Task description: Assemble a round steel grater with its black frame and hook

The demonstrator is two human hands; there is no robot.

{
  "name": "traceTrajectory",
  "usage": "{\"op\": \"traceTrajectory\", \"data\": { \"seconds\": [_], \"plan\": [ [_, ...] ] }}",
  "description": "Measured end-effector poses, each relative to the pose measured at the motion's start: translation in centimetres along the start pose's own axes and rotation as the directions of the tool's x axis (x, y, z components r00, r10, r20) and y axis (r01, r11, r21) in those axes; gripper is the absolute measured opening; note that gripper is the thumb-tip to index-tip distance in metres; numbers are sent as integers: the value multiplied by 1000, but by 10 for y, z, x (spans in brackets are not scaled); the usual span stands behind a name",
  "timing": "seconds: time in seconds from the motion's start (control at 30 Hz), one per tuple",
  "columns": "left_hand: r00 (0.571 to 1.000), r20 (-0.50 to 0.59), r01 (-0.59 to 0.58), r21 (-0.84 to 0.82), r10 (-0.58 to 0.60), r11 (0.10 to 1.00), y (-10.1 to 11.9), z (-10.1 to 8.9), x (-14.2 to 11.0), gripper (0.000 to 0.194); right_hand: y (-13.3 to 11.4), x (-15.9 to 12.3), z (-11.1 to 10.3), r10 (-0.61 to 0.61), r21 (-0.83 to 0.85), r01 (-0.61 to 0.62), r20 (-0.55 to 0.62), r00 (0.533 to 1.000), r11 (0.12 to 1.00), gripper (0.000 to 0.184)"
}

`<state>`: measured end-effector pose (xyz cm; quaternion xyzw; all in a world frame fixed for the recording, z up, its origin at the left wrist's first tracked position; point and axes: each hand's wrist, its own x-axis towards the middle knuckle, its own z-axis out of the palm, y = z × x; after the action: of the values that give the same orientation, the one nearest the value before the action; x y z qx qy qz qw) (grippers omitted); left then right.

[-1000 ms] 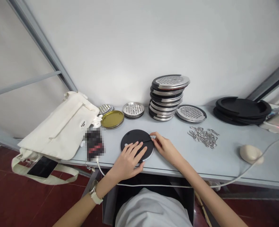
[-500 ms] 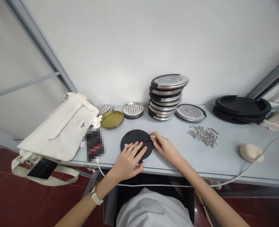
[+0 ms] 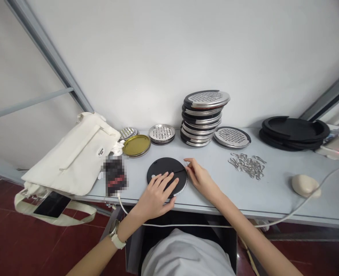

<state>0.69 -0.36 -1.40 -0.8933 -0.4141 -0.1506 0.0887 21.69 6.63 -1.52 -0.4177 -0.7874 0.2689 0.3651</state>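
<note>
A round black disc (image 3: 165,165) with a silvery rim showing at its lower right lies on the table in front of me. My left hand (image 3: 157,196) rests flat across its lower part, fingers stretched out over the black face. At the right edge of the disc is my right hand (image 3: 200,178), thumb and fingers brought together in a pinch beside a thin dark line on the disc. What sits between these fingertips is too small to make out. A loose pile of small metal hooks or clips (image 3: 247,165) lies to the right.
Behind the disc stand a tall stack of perforated metal-and-black discs (image 3: 202,119), a single perforated disc (image 3: 232,137), grater-like discs (image 3: 162,133) and a gold lid (image 3: 136,145). Black rings (image 3: 294,132), a beige mouse-shaped object (image 3: 305,185) and a cable are right; a white bag (image 3: 71,157) is left.
My right hand's fingertips have shifted slightly right, and its index finger is raised a little from the disc's edge. My left hand stays in place on the disc.
</note>
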Motion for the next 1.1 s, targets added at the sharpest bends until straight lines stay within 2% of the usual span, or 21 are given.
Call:
{"op": "traceTrajectory", "data": {
  "seconds": [0.2, 0.57, 0.73, 0.8, 0.87, 0.9, 0.97, 1.0, 1.07, 1.1],
  "plan": [
    [1000, -7, -1, -1, 1, 1000, 0, 1, 0, 56, -1, 2, -1, -81, -34, 81, -4, 997, 996, 23],
    [1000, 17, 11, -17, -11, 1000, -1, 2, -1, 55, 1, 1, 0, -54, -51, 55, 25, 998, 997, 23],
    [998, 67, 12, -86, -6, 996, 0, -7, 0, 57, 1, 1, 0, -65, -53, 66, 27, 998, 996, 24],
    [997, 70, 39, -153, -28, 988, 0, -15, 1, 56, 2, 2, 0, -65, -49, 66, 27, 998, 997, 24],
    [990, 19, 141, -227, -141, 964, -1, -24, -1, 49, 3, 2, 1, -64, -44, 65, 29, 998, 997, 24],
    [974, -30, 211, -251, -225, 945, -2, -29, -3, 42, 4, 2, 1, -64, -44, 65, 31, 997, 997, 24],
    [909, -137, 360, -216, -393, 908, -6, -39, -12, 24, 4, 2, 1, -64, -49, 65, 34, 997, 997, 24],
    [877, -136, 443, -140, -460, 886, -8, -44, -18, 22, 4, 2, 1, -62, -51, 64, 36, 997, 997, 24],
    [813, -35, 583, 46, -581, 812, -11, -55, -33, 28, 3, 2, 0, -59, -53, 61, 40, 997, 997, 24],
    [750, 18, 652, 146, -661, 744, -13, -60, -42, 30, 2, 2, 0, -57, -52, 59, 41, 998, 997, 24]
  ]
}}
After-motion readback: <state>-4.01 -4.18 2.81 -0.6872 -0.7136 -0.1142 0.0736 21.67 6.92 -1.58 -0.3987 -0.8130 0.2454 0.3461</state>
